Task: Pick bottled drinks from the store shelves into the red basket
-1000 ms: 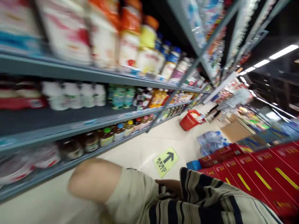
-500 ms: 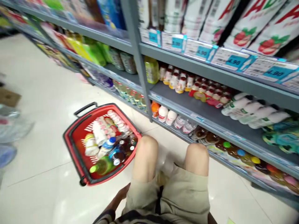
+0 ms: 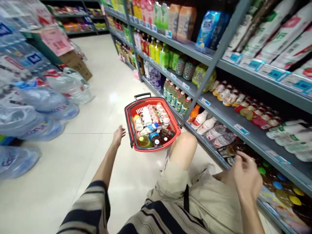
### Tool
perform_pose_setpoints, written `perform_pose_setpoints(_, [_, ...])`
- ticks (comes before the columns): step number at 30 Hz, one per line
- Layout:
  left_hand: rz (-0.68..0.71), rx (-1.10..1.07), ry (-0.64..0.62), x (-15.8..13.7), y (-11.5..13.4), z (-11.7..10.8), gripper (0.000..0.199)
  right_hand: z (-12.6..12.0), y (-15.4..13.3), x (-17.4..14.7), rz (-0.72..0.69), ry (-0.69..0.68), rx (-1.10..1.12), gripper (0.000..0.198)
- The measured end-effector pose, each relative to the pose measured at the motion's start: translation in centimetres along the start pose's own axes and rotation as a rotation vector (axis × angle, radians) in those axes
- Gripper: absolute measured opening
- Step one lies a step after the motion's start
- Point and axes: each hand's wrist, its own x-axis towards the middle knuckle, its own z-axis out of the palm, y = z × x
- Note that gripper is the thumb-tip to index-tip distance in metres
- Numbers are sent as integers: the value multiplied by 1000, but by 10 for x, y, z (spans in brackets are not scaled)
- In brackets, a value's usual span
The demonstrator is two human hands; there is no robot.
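Note:
A red shopping basket (image 3: 128, 122) with black trim stands on the floor ahead of me, its black handle (image 3: 142, 95) at the far end. Inside lie several drinks, among them a blue-capped bottle (image 3: 149, 129), a dark bottle with a blue label (image 3: 154, 137) and a white bottle (image 3: 138, 123). Just left of the basket, apart from it, my left hand (image 3: 119, 136) is open and holds nothing. My right hand (image 3: 248, 177) is raised over my right thigh beside the lower shelf, its fingers curled, with nothing visible in them.
Drink shelves (image 3: 204, 58) run along the right, their lowest level close to my knees. Large water bottles (image 3: 46, 97) and a cardboard box (image 3: 76, 65) line the left. Tiled floor (image 3: 97, 107) lies between.
My view has swung left and up the aisle, so the basket appears further right. Both arms have come up into view, the left beside the basket, the right near the shelf. My knees have shifted.

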Motion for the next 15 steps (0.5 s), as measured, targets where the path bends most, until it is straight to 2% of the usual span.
perform_pose_setpoints(1, [27, 10, -13, 10, 5, 12, 44, 24, -22, 13, -52, -94, 82, 54])
perform_pose_setpoints(3, [72, 41, -25, 24, 7, 33, 46, 77, -62, 36, -93, -403, 172, 51])
perform_pose_setpoints(5, [109, 67, -28, 28, 0, 47, 43, 127, -89, 55, -53, -712, 185, 49])
perform_pose_setpoints(7, [132, 84, -22, 29, -8, 53, 41, 168, -101, 71, 25, -906, 166, 53])
perform_pose_setpoints(10, [127, 94, 2, 29, -14, 52, 46, 209, -106, 89, 49, -990, 107, 51])
perform_pose_setpoints(13, [118, 84, 29, 30, -16, 52, 47, 236, -120, 104, -28, -950, 10, 36])
perform_pose_setpoints(15, [120, 75, 35, 28, -17, 54, 47, 255, -141, 112, -113, -919, -46, 36])
